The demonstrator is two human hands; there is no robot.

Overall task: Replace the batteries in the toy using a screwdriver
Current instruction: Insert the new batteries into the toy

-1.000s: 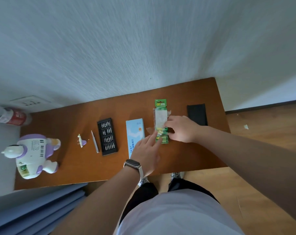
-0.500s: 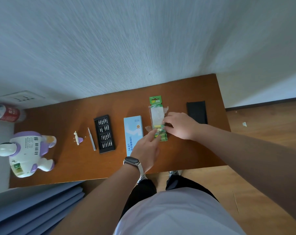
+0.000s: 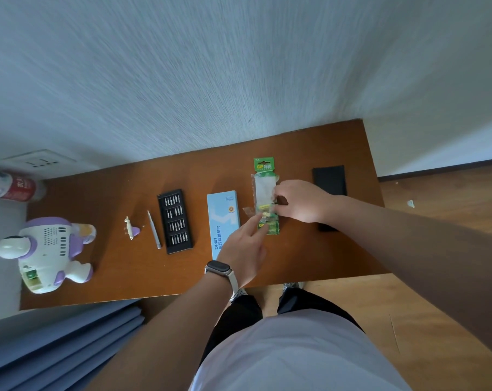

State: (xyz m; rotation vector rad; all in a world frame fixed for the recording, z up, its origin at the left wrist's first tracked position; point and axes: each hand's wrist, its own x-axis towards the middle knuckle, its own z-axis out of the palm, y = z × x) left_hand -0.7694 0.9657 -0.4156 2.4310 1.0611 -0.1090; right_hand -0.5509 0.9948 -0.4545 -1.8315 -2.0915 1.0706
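White shirt (image 3: 295,359), black trousers (image 3: 240,314), pale trainers (image 3: 294,285), bare forearms; a dark-faced watch (image 3: 218,268) on a pale strap behind the left hand (image 3: 243,248).
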